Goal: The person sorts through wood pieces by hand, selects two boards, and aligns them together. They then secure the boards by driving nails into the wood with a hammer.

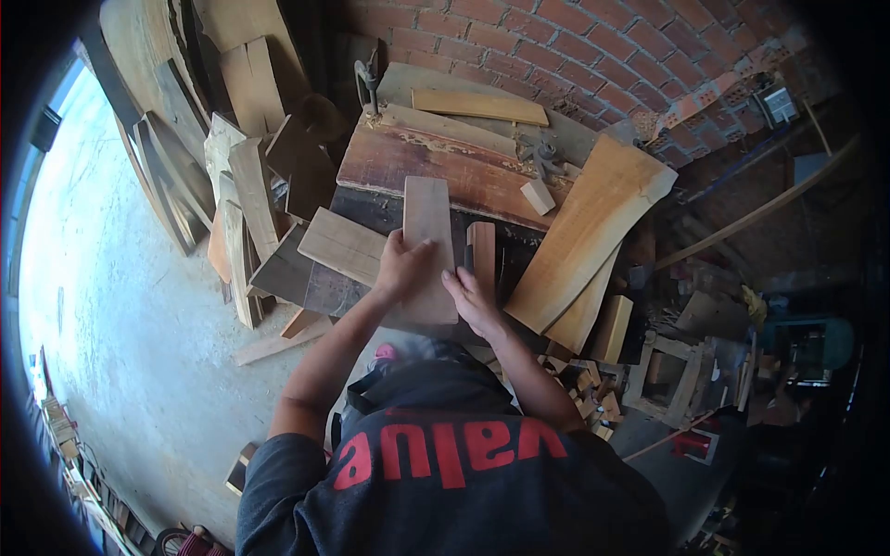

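Observation:
A pale, flat wooden board (427,208) stretches away from my body over the workbench. My left hand (405,266) grips it, thumb on the upper face and fingers at the left edge. My right hand (475,301) is closed beside the board's right edge, its thumb touching that edge. A thin dark piece (469,258) sticks up by the right fingers; I cannot make out what it is. Just beyond lies a narrow reddish wood block (482,248). Another pale board (343,245) lies left of my left hand.
A thick reddish plank (426,157) lies across the bench, with a metal clamp (367,85) at its far left corner. A wide yellowish slab (593,232) leans at the right. Upright boards (255,185) crowd the left. Wood offcuts (593,394) are heaped below right. A brick wall (556,56) stands behind.

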Tool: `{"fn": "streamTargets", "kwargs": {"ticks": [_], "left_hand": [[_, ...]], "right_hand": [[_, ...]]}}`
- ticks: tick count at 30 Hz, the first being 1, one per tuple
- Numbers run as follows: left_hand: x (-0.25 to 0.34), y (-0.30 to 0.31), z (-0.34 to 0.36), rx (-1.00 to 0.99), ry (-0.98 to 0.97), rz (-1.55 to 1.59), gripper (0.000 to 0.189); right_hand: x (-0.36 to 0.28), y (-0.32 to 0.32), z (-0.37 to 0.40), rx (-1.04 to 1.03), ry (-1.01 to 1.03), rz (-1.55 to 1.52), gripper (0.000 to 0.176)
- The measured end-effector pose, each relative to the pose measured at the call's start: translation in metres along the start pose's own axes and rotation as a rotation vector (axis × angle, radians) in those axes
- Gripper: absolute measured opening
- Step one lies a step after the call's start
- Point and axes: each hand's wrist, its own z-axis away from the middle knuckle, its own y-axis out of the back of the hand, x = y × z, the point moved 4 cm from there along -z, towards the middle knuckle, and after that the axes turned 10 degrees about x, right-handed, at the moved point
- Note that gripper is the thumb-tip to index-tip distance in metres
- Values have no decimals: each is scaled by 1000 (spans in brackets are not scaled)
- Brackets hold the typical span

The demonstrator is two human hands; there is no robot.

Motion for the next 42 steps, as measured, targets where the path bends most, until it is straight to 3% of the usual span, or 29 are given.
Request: {"fn": "streamTargets", "kwargs": {"ticks": [1, 3, 7, 9, 11, 12, 14, 16, 18, 19, 20, 22, 25, 27, 33, 36, 38, 42], "left_hand": [[2, 3, -15, 34, -11, -19, 52], [2, 17, -51, 124, -138, -192, 48], [24, 44, -80, 228, -222, -652, 50], [27, 41, -85, 213, -196, -777, 52], [53, 24, -72, 326, -423, -1241, 64], [50, 17, -72, 321, -426, -1247, 64], [46, 0, -73, 282, -626, -1395, 71], [47, -7, -78, 252, -540, -1365, 70], [48, -9, -81, 249, -443, -1313, 62], [49, -9, -81, 264, -420, -1318, 62], [49, -8, -83, 261, -385, -1282, 59], [50, -8, -87, 272, -372, -1233, 53], [45, -2, -87, 283, -397, -1182, 53], [49, -5, -88, 316, -387, -1230, 53], [55, -7, -90, 310, -322, -1217, 51], [58, -8, -88, 316, -324, -1213, 51], [57, -7, -88, 318, -321, -1209, 52], [62, -8, -83, 308, -324, -1204, 55]], "right_hand": [[-13, 4, -4, 5, 11, -13, 26], [-32, 7, -6, -171, -135, -24, 23], [-47, 45, -38, -155, -100, 6, 22], [-48, 67, -64, -55, -62, 6, 20], [-46, 85, -101, 17, 37, 11, 17], [-49, 92, -122, 50, 67, 31, 16], [-62, 105, -170, 148, 173, 147, 12], [-66, 114, -233, 230, 483, 296, 13], [-93, 121, -286, 317, 594, 429, 14], [-100, 122, -314, 321, 565, 552, 21], [-95, 121, -346, 358, 726, 621, 33], [-111, 115, -388, 263, 637, 878, 49], [-113, 106, -437, 115, 453, 1086, 89], [-117, 108, -455, -10, 247, 1193, 106], [-136, 110, -462, -132, 350, 1251, 90], [-158, 112, -453, 4, 531, 1279, 86], [-193, 123, -438, 309, 808, 1124, 79], [-256, 137, -386, 494, 1055, 994, 79]]}}
